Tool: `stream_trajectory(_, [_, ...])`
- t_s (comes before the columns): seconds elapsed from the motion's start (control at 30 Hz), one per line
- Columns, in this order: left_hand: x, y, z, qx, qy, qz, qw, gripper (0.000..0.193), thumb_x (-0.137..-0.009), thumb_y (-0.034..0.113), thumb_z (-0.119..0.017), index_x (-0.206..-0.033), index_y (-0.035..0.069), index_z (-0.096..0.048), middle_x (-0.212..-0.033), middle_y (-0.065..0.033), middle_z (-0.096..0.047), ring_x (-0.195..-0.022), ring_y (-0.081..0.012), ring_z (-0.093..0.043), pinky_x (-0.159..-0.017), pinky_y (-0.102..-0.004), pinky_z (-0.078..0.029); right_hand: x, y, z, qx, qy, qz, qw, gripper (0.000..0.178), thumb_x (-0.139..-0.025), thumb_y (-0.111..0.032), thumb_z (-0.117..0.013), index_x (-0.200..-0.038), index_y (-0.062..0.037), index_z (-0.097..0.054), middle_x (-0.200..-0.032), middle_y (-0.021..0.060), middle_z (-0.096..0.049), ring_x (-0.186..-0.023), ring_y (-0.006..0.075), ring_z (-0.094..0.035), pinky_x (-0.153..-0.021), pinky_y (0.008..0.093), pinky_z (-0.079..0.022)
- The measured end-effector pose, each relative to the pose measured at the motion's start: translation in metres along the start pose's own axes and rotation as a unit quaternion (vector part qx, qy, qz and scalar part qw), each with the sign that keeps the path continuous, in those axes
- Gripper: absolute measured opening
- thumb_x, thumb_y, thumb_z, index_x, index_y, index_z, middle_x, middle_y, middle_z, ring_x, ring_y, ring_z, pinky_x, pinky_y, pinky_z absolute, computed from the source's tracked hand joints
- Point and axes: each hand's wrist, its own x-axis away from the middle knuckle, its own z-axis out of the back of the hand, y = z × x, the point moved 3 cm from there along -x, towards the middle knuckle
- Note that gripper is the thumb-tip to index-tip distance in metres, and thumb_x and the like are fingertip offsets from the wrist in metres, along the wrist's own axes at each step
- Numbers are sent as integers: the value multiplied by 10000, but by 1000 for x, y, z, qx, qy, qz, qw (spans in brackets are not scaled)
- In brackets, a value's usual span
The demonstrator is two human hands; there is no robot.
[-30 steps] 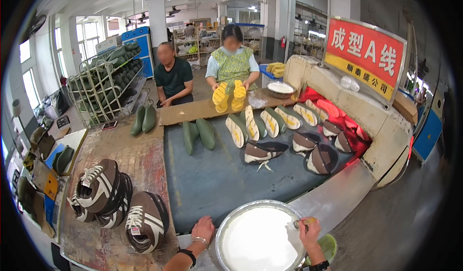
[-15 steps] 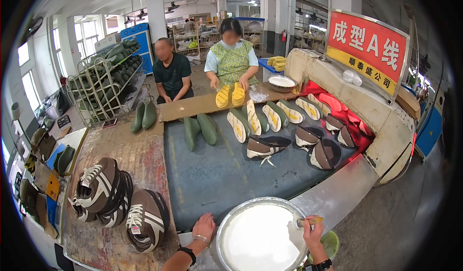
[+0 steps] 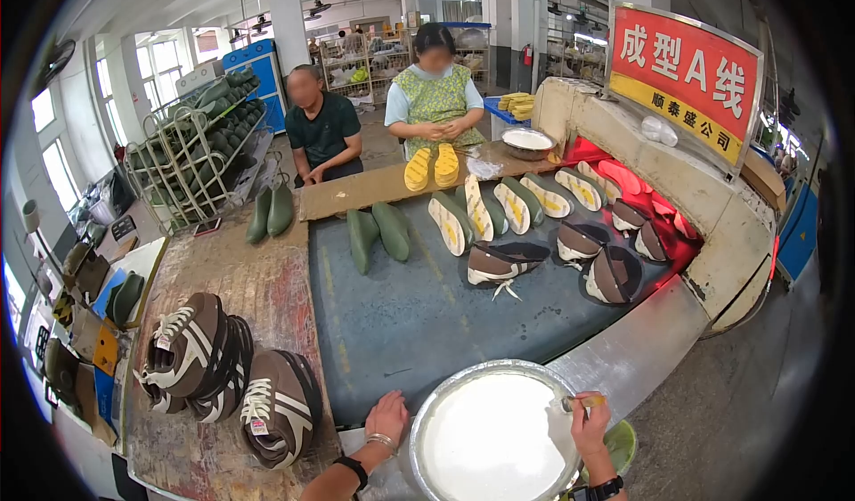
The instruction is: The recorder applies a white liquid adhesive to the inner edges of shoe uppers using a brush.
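Note:
A round metal basin point(image 3: 499, 434) full of white liquid stands at the near edge of the belt. At its right rim my right hand point(image 3: 590, 425) is closed round the wooden handle of a brush point(image 3: 570, 403), whose tip lies at the liquid's edge. My left hand point(image 3: 388, 417) lies flat on the belt edge, left of the basin, fingers stretched out and holding nothing. Farther along the dark belt point(image 3: 392, 323) are shoe uppers point(image 3: 506, 263), pale insoles with yellow patches point(image 3: 512, 205) and green shoe lasts point(image 3: 390, 232).
Brown sneakers point(image 3: 278, 409) stand stacked on the worn board point(image 3: 214, 278) at left. Across the belt, one person sits and another stands behind yellow soles point(image 3: 431, 168). A machine with a red-lit opening point(image 3: 659, 207) spans the belt at right. A green bucket point(image 3: 621, 448) is beside the basin.
The whole view has shifted slightly. Across the belt, the standing person has let go of the yellow soles and brought both hands together. My hands keep their places by the basin.

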Motion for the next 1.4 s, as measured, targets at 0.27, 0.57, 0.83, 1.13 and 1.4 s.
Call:
stream_trajectory(0.27, [-2,-4,-3,-38,10,-4,999,252,-824,170,-532,-1040,74,-619,-1213,-80,-574,-1170,-234,-500,-960,-377,-401,3,3,-2,-8,11,-53,998,96,-761,17,-598,-825,-15,-534,-795,124,-591,-702,311,-543,-643,387,-422])
stream_trajectory(0.57, [3,-3,-3,-46,4,15,999,296,-838,178,-513,-1097,70,-604,-1226,-85,-561,-1195,-230,-477,-1009,-374,-359,5,3,-2,13,-6,-56,998,102,-765,18,-609,-826,-13,-533,-803,129,-596,-713,307,-553,-651,389,-429])
stream_trajectory(0.83, [-2,-10,-3,-49,-22,17,998,313,-832,186,-508,-1111,75,-593,-1246,-64,-554,-1208,-220,-469,-1013,-360,-358,4,12,-11,20,-4,-76,997,67,-813,-25,-600,-857,8,-562,-846,154,-605,-775,342,-574,-702,403,-445])
stream_trajectory(1.13, [4,-8,-17,-94,-40,22,995,338,-883,217,-463,-1167,54,-548,-1306,-78,-512,-1256,-224,-426,-1022,-369,-348,2,17,-13,-21,-21,-63,998,80,-859,-52,-589,-903,14,-581,-844,159,-611,-764,339,-580,-696,391,-454])
stream_trajectory(1.4, [32,-37,145,58,-39,-40,997,398,-752,168,-604,-1129,51,-555,-1036,-179,-596,-1043,-374,-545,-899,-417,-441,16,33,1,-139,-42,-154,977,108,-844,-48,-610,-929,19,-607,-960,115,-651,-860,224,-616,-772,323,-473])
